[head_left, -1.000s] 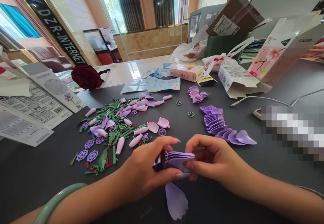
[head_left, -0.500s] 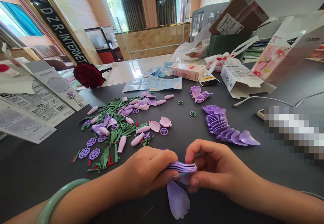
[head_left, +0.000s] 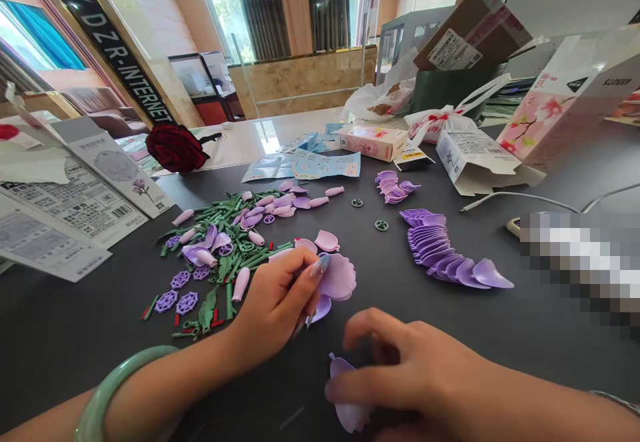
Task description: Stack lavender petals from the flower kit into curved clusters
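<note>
Lilac plastic petals (head_left: pixel 337 279) sit bunched in the left hand (head_left: pixel 280 302), just right of a heap of green stems (head_left: pixel 220 249). Its fingers curl together and pinch the petals, and a pale green bangle (head_left: pixel 123 389) circles the wrist. Further right of the heap and closer to me, the right hand (head_left: pixel 405 375) hangs low over a single lilac petal (head_left: pixel 345 392) on the dark table (head_left: pixel 75 355). Its fingers are spread apart, with one fingertip against the petal, and a thin metal bracelet (head_left: pixel 615 402) shows on the wrist.

Purple web-shaped discs (head_left: pixel 175 293) lie at the heap's near side, and printed instruction sheets (head_left: pixel 75 209) lie left of it. To its right, a curved row of petals (head_left: pixel 440 249) runs beside two green rings (head_left: pixel 381 225). Beyond the heap are a dark red rose (head_left: pixel 175 149), blue paper packets (head_left: pixel 325 164), a small pink box (head_left: pixel 373 143), and a large open flowered box (head_left: pixel 570 99).
</note>
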### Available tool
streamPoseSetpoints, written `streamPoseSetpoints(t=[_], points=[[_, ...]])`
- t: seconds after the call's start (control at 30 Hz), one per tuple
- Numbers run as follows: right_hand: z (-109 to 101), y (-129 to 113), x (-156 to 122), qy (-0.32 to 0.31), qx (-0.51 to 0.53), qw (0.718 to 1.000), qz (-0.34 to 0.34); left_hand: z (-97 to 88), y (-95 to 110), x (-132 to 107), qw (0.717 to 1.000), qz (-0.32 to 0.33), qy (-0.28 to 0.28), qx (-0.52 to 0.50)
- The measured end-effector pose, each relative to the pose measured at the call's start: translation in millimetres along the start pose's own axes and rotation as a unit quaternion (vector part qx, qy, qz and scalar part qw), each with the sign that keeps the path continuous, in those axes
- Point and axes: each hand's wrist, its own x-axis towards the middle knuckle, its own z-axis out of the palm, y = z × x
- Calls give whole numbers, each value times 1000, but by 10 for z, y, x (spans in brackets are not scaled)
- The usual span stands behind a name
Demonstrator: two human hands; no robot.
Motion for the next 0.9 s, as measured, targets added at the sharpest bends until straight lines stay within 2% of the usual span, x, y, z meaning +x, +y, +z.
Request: streamPoseSetpoints(t=[0.1, 0.2, 0.43, 0.5, 0.6, 0.67, 0.73, 0.8, 0.9], points=[[17, -12, -10, -6, -104, 993, -53, 16, -11, 20, 997, -52, -16, -56], [20, 26, 10, -4, -127, 990, -58, 16, -29, 30, 993, -86, -20, -79], [-27, 71, 6, 27, 28, 999, -35, 16, -28, 44, 988, -114, -26, -98], [-23, 69, -1, 61, 74, 995, -29, 18, -26, 47, 987, -120, -31, -101], [-44, 80, 2, 162, 129, 978, -30, 15, -26, 47, 987, -124, -38, -97], [-91, 98, 15, 242, 174, 955, 8, 10, -20, 39, 988, -125, -46, -85], [-153, 115, 34, 310, 235, 919, 72, 9, -10, 25, 989, -120, -62, -67], [-204, 121, 55, 338, 284, 889, 120, 11, 2, 8, 989, -112, -85, -47], [-225, 102, 73, 323, 297, 887, 142, 19, 18, -7, 987, -110, -114, -26]])
